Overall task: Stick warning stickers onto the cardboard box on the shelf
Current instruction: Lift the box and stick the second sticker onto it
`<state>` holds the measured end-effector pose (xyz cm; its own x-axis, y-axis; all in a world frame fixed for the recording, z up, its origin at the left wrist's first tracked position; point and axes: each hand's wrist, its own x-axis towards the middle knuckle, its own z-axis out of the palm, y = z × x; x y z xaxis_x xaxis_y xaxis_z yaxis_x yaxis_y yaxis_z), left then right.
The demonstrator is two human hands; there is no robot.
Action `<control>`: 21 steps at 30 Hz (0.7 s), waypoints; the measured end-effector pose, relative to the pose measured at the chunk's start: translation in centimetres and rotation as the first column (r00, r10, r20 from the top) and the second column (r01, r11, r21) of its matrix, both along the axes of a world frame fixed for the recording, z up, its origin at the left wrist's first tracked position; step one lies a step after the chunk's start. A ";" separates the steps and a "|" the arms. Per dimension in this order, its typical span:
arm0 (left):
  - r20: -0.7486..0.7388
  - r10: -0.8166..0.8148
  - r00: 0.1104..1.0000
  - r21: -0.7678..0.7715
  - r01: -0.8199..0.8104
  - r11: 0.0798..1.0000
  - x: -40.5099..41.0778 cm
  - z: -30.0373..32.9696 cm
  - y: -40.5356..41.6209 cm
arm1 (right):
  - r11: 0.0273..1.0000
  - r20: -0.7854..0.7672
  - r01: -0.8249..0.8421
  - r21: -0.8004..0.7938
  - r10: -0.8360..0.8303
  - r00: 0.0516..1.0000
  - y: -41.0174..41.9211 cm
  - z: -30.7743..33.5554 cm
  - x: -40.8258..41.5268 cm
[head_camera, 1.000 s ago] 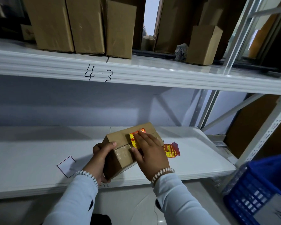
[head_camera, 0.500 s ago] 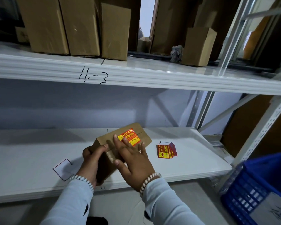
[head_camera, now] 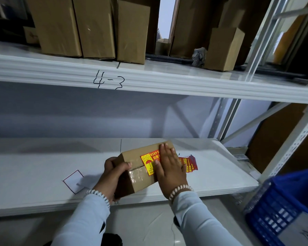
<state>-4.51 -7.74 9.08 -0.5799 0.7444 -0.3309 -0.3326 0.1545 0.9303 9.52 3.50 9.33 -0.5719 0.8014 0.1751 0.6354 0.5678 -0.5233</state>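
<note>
**Palm now flat on the sticker: press it down to the edges**

Since half a second ago your right hand [head_camera: 169, 167] has slid across the box top and flattened out, so it now covers the right part of the sticker [head_camera: 149, 163], where earlier only your fingertips touched it. The cardboard box [head_camera: 140, 180] has turned a little under you and sits on the lower shelf [head_camera: 43, 174], near its front edge.

Your right hand is spread, fingers straight, pressing rather than gripping anything. Your left hand [head_camera: 114, 173] is closed around the box's left end, thumb over the top edge, holding it steady.

To finish well, I'd judge you should sweep the palm outward from the middle toward the uncovered yellow side by your left thumb, so no air stays under it. The sticker crosses the taped seam [head_camera: 138, 174], and glossy tape likely holds less firmly, so rub that stretch hard. Keep the left hand firm; the smooth shelf could let the box skate.

Just right of your right hand lie the spare stickers [head_camera: 189, 163], partly hidden by it. Left of your left hand is a white backing paper [head_camera: 73, 181]. Above, the upper shelf [head_camera: 149, 82], marked 4-3, carries upright boxes; a blue crate [head_camera: 283, 208] stands low to the right.
</note>
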 end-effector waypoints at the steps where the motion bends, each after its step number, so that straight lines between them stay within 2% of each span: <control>1: -0.012 -0.011 1.000 0.000 0.011 1.000 0.1 0.0 0.0 | 0.999 0.016 0.038 -0.027 -0.037 0.999 0.3 -0.2 0.2; 6: -0.097 0.020 0.995 0.015 -0.018 1.000 0.1 -0.1 0.1 | 0.945 -0.012 0.246 -0.214 -0.254 0.967 1.2 -0.9 1.1; 12: -0.221 0.041 0.974 0.052 -0.031 0.998 1.1 0.8 1.0 | 0.911 -0.162 0.368 -0.186 -0.398 0.903 -0.6 0.0 -1.0; 15: -0.188 0.136 0.973 0.068 -0.125 0.990 1.2 0.6 1.0 | 0.915 -0.164 0.343 -0.213 -0.379 0.911 -1.8 0.2 -2.1; 18: -0.138 0.203 0.969 0.100 -0.190 0.977 1.0 0.4 0.7 | 0.933 -0.123 0.242 -0.265 -0.282 0.952 -2.2 0.0 -2.6; 21: -0.203 0.236 0.950 0.119 -0.215 0.969 1.0 0.6 0.3 | 0.958 -0.164 0.105 -0.268 -0.152 0.975 -2.2 -0.2 -2.3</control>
<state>-3.54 -7.40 9.70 -0.7859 0.6076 -0.1152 -0.1403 0.0063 0.9901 7.25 1.34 9.11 -0.4389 0.8974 0.0458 0.5749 0.3197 -0.7532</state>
